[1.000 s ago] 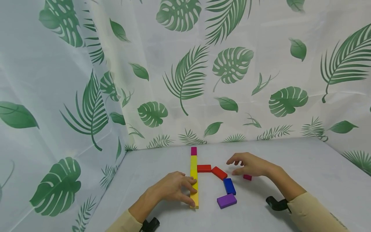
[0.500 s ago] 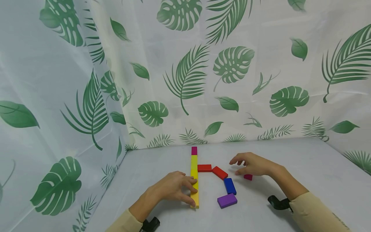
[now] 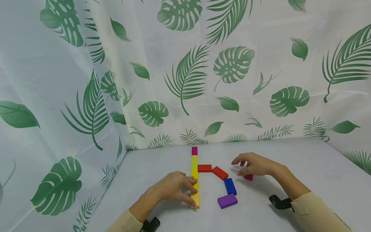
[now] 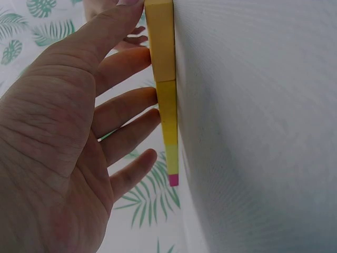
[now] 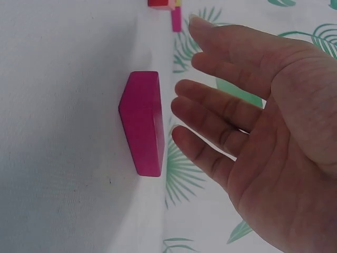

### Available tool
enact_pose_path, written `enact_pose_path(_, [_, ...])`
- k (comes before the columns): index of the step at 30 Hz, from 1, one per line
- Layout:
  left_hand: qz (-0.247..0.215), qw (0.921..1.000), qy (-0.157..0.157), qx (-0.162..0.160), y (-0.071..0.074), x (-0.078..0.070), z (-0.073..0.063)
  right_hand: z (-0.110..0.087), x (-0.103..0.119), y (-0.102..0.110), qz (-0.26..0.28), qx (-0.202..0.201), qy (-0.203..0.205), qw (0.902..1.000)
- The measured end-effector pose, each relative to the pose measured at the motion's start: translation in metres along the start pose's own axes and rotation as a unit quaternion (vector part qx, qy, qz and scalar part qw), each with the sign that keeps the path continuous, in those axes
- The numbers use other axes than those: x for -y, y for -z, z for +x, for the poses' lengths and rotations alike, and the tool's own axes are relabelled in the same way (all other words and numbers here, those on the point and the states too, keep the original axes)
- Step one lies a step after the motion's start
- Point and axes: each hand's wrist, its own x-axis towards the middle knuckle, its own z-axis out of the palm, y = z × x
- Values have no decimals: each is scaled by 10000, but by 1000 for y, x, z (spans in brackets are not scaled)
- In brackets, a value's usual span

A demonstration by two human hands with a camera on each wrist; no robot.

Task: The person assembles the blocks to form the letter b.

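Note:
My left hand [image 3: 175,187] rests its fingertips on a straight column of yellow blocks [image 3: 194,167], with a magenta block [image 3: 194,150] at its far end. In the left wrist view the thumb and fingers [image 4: 124,108] touch the blocks' upper face without curling round them. My right hand [image 3: 256,163] hovers over a loose magenta block [image 5: 142,124], partly hidden by it in the head view. A gap shows between its relaxed fingers and that block. From the column a red block [image 3: 204,168], a second red block [image 3: 220,173], a blue block [image 3: 230,186] and a purple block [image 3: 227,201] curve round.
A white table surface [image 3: 162,158] lies under everything. Behind and beside it hangs a white cloth [image 3: 191,119] printed with green leaves. Black wrist cameras show at the left cuff [image 3: 150,224] and the right cuff [image 3: 279,202].
My right hand has drifted slightly to the right, above the loose magenta block. The left hand and the blocks stay as they were.

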Motion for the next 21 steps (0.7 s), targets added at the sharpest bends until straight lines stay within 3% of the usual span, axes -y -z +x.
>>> enact_pose_path(21, [120,9999,-56,-15,1,0,1,-2,-1,1,47,12,20,10000])
